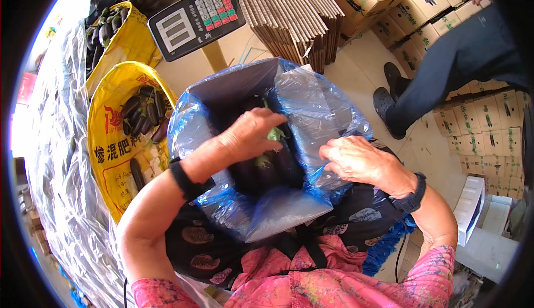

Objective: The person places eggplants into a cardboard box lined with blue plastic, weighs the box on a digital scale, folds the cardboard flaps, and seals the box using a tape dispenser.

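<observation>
An open cardboard box lined with a blue-tinted plastic bag [308,99] stands in front of me, its flaps spread and covered by the film. Dark eggplants [288,166] with green calyxes lie inside, partly in shadow. Over the box opening is my left hand [254,135], its fingers apart above the eggplants; whether its fingertips touch one is hidden. My right hand [352,160] is at the right flap with its fingers curled by the plastic film; a grip on the film cannot be made out. To the left, a yellow woven bag [121,157] holds more eggplants [146,112].
A second yellow bag [137,32] of eggplants, a scale display [196,20] and a stack of flattened cartons [288,11] stand beyond the box. Another person's leg [454,61] is at the right, near stacked printed cartons [492,120]. Clear plastic sheeting [62,141] runs along the left.
</observation>
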Tool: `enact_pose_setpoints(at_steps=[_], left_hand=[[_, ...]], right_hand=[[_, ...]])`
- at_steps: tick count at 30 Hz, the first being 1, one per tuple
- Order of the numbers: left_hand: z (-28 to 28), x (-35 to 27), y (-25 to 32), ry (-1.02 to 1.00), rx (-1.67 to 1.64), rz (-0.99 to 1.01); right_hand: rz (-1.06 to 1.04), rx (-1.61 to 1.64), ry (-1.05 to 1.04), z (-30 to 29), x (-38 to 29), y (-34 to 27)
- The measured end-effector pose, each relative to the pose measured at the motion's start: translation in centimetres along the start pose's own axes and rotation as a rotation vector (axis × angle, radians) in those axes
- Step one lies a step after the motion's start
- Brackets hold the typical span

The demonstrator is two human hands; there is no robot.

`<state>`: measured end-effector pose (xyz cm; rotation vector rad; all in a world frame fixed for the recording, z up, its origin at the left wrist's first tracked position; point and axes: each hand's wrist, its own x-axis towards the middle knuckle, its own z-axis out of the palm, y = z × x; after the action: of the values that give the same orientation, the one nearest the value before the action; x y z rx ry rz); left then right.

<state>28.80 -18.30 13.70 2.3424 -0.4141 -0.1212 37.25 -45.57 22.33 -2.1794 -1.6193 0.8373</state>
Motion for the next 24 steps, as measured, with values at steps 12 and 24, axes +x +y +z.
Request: enact_pose_setpoints(at_steps=[12,24], left_hand=[[-9.8,-10.0,5.4,0.102,-0.329,-0.433],[-9.2,-6.8,20.7,-0.481,-0.510,0.112]], right_hand=[[-0.150,0.678,0.071,0.4,5.5,-4.6],[0.101,0.910,0.105,5.5,4.1,-3.8]])
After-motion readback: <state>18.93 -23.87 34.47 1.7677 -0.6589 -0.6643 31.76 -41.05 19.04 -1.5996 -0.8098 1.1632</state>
